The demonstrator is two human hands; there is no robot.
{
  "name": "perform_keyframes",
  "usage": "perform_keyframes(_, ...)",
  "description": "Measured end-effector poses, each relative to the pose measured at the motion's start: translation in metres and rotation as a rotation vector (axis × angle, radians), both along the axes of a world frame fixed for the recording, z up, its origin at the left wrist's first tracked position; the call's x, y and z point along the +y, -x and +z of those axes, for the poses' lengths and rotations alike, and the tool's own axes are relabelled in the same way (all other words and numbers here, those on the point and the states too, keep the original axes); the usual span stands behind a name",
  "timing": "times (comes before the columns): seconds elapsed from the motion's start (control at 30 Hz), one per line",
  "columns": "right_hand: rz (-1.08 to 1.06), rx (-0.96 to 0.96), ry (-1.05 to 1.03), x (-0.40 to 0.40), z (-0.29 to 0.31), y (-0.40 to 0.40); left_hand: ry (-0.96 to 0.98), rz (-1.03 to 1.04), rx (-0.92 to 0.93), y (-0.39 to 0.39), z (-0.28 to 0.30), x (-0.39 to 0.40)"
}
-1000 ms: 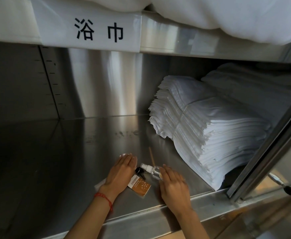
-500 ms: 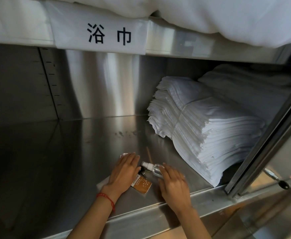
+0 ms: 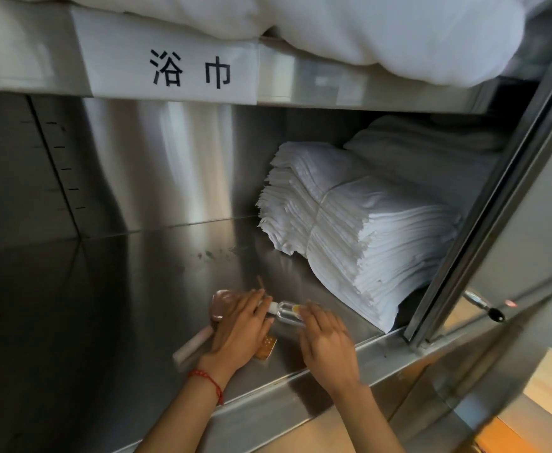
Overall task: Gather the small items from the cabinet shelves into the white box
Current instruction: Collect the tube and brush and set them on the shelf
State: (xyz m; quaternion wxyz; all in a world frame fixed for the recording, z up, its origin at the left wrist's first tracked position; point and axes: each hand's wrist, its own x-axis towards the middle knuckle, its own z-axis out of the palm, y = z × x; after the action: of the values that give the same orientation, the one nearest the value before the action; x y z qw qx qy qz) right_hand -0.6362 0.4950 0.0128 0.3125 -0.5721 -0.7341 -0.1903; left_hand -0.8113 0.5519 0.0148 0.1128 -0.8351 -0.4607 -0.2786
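Head camera looks closely down into the steel shelf [image 3: 176,289].

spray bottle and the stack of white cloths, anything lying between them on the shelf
Nothing: in the head view only bare steel shelf separates the spray bottle from the stack of white cloths.

The cabinet shelf [image 3: 157,276] was brushed stainless steel, smooth and glossy enough to throw streaked reflections — its back wall [image 3: 157,165] carried the same sheen. A stack of folded cloths [image 3: 359,230] looked soft, white and matt, with ragged layered edges. The label [image 3: 173,71] on the upper shelf lip looked like matt white paper or fabric, printed in black. A small bottle [image 3: 287,312] was clear, shiny plastic or glass — which could not be told. An orange packet [image 3: 266,347] looked like printed card. A thin stick [image 3: 261,284] looked wooden. Around the left wrist ran a red woven cord [image 3: 207,380].
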Motion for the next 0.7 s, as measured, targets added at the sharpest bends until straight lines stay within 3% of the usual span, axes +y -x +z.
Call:
perform_keyframes(0.47, -0.191, -0.042, -0.001, -0.034, 0.014, -0.052, 0.114, -0.116, 0.113, -0.06, 0.008, -0.021)
perform_keyframes(0.7, -0.316, -0.026, 0.065, -0.066, 0.019, -0.096, 0.182, -0.184, 0.072, -0.112, 0.018, -0.047)
